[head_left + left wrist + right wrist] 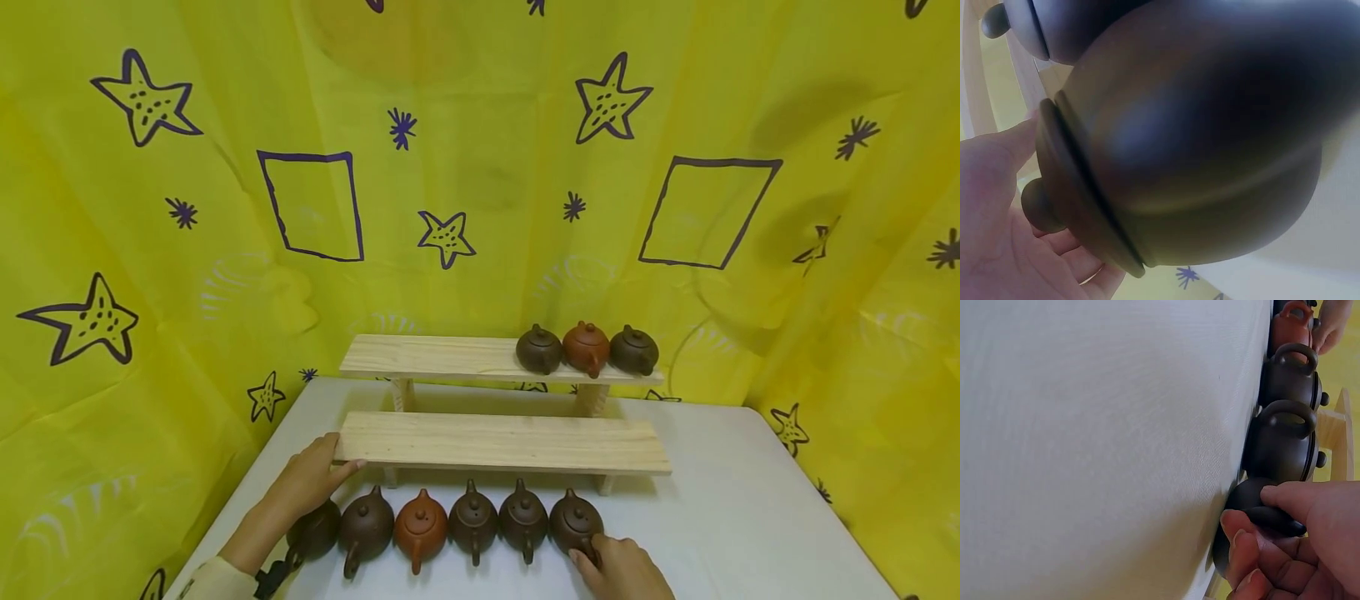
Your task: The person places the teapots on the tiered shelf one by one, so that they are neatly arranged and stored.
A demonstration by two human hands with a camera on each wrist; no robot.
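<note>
In the head view, several teapots stand in a front row on the white table, all dark brown except one reddish-brown teapot [422, 525]. My right hand [624, 569] pinches the handle of the rightmost dark teapot [576, 518]; the right wrist view shows thumb and fingers on that handle [1275, 520]. At the left end of the two-tier wooden stand [502, 442], my left hand [307, 477] grips the lower board's front corner, thumb along its front edge. Below that hand sits the leftmost dark teapot [315, 531], partly covered by it and filling much of the left wrist view.
On the upper board's right part stand a dark teapot [538, 350], a reddish teapot [587, 347] and another dark teapot [634, 350]. A yellow patterned cloth [480, 167] hangs behind and at both sides. White cloth covers the table [750, 500].
</note>
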